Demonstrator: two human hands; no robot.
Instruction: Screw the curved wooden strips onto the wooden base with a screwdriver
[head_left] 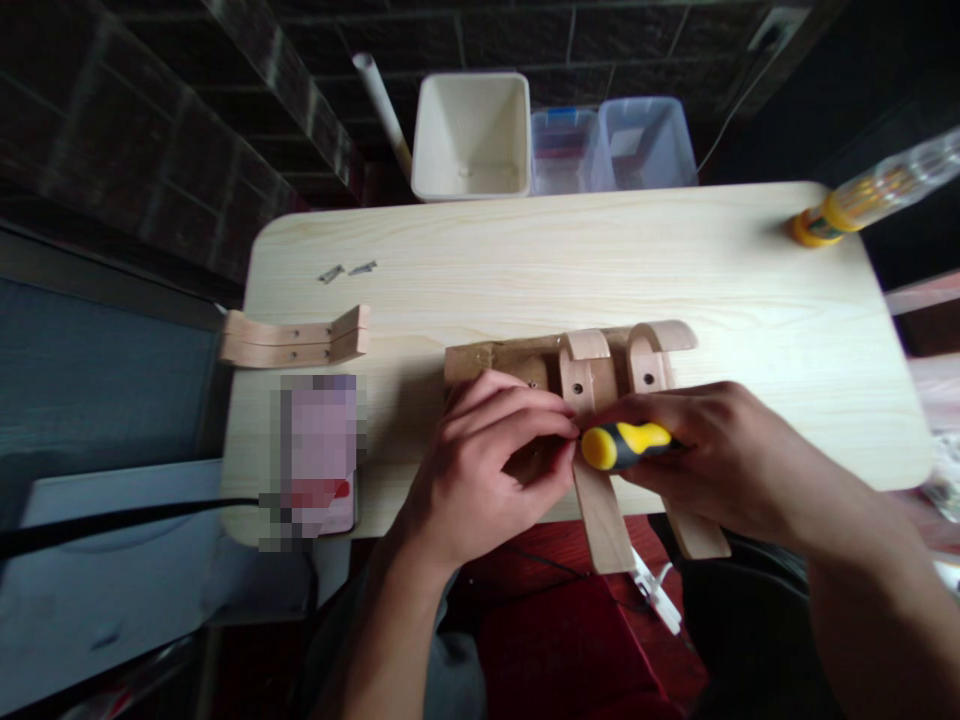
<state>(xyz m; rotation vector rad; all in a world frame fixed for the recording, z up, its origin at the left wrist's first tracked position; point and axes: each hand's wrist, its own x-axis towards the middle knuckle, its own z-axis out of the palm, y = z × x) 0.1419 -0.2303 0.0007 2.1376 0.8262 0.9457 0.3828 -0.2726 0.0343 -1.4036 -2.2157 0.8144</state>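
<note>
A screwdriver (626, 446) with a yellow and black handle is in my right hand (709, 440), its fingers wrapped round it. Close beside it, the thumb and fingertips of my left hand (499, 445) are pinched together; what they hold, if anything, is hidden. Both hands are over a brown wooden board (510, 360) at the table's near edge. Across this board lie two curved wooden hooks, a left hook (604, 515) and a right hook (697, 525), each with a dark hole or screw head near its bend. Their straight ends stick out past the table edge.
On the light wooden table (465, 270) are two bent wooden pieces (296, 345), some small screws (330, 273) and a pixelated phone-like object (322, 450). A clear cylinder with a yellow base (821, 222) stands at right. Behind are a white bin (471, 140) and clear boxes (649, 145).
</note>
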